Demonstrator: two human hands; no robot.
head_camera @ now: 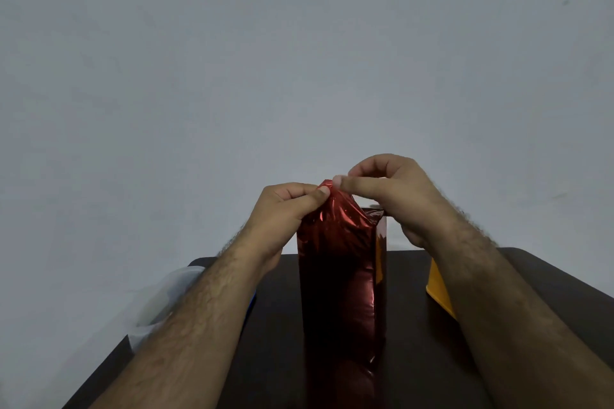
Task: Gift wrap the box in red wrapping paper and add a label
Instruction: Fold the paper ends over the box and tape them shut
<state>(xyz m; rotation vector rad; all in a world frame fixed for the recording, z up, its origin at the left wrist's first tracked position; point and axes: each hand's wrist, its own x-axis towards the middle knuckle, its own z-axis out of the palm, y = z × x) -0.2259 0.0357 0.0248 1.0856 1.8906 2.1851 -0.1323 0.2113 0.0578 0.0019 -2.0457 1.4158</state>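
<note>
Here, one upright box (342,292); left hand (285,209) and right hand (395,196) both pinch its red wrapping paper (335,212).

Bare forearms (186,325) — hairy, no sleeves

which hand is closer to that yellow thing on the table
Right. The right hand pinches the red paper at the box top, its wrist just above the yellow thing. The left hand pinches the paper on the box's far side from it.
</note>
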